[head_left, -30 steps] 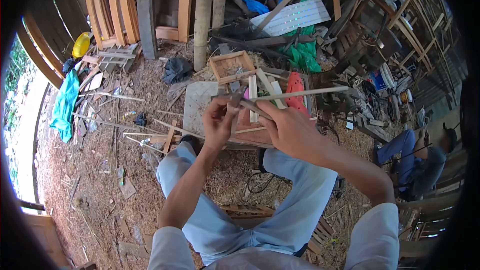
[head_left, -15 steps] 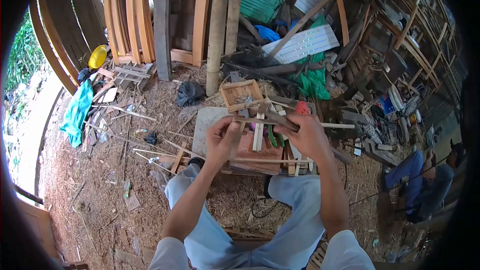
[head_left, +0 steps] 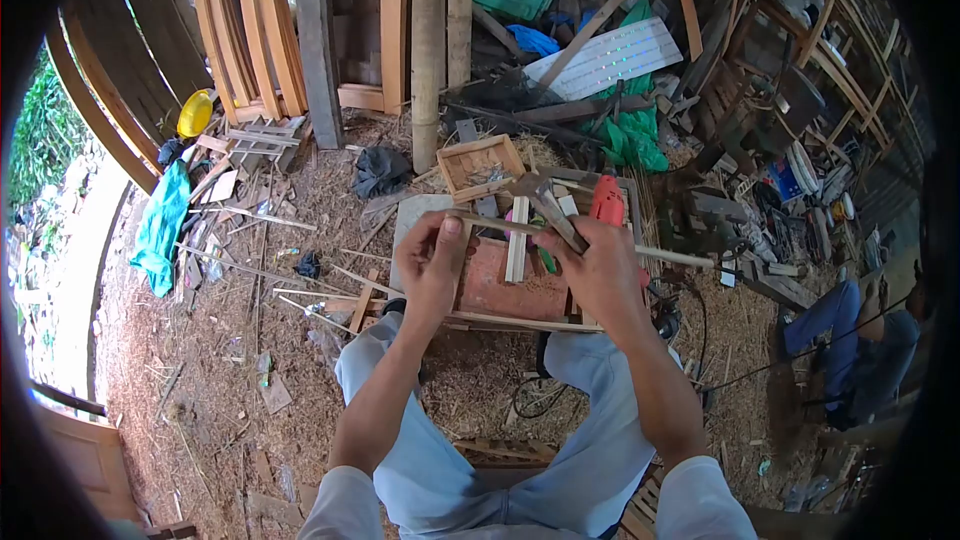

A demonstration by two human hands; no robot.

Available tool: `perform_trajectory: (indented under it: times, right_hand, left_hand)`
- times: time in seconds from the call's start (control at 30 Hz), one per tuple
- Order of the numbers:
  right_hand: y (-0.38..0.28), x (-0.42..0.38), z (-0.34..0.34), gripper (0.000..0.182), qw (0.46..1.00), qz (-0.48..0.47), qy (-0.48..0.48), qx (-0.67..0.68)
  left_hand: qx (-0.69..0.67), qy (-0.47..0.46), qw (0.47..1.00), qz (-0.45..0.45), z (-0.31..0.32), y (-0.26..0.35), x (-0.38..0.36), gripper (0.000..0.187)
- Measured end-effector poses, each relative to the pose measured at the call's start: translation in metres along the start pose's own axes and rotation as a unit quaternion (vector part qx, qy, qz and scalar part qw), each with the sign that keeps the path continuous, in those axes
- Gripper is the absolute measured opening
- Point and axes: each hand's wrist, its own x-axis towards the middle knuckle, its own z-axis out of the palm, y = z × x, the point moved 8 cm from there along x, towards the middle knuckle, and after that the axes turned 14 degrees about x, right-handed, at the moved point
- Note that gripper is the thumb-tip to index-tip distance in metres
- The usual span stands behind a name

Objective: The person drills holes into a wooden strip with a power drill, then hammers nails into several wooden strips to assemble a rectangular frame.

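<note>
My left hand [head_left: 432, 258] pinches the left end of a thin wooden strip [head_left: 490, 223] held above the low work surface. My right hand [head_left: 603, 265] is closed around a hammer [head_left: 552, 212], its head pointing up and left, and also has fingers at the strip's right part. Under the hands lies a reddish board [head_left: 510, 280]. A short pale wood piece [head_left: 517, 240] stands out behind the strip. Just behind my right hand is a red power tool [head_left: 607, 201]. A wooden box [head_left: 481, 168] with small things inside sits beyond the hands.
Shavings and wood scraps cover the ground [head_left: 230, 340]. Curved timbers [head_left: 266, 30] and a post [head_left: 427, 60] stand at the back. A yellow hard hat [head_left: 195, 113] and teal cloth [head_left: 163, 230] lie left. Another person [head_left: 850, 340] is at the right.
The view has shifted slightly. The strip and hammer in my hands have changed angle, and the red power tool shows more behind my right hand.
</note>
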Motion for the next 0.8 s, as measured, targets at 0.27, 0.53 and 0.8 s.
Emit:
perform_trajectory:
  times: [0.27, 0.53, 0.8]
  right_hand:
    - [0.022, 0.023, -0.026, 0.024, 0.996, -0.020, 0.049, -0.070]
    - [0.061, 0.047, -0.019, 0.027, 0.995, -0.034, 0.035, 0.083]
    - [0.074, 0.055, -0.008, 0.025, 0.979, -0.042, 0.093, 0.174]
  left_hand:
    - [0.185, -0.092, 0.978, -0.029, 0.000, 0.046, 0.075, 0.034]
    - [0.340, -0.020, 0.910, 0.237, -0.035, 0.139, 0.151, 0.034]
    - [0.170, 0.037, 0.978, -0.116, -0.049, -0.007, 0.015, 0.031]
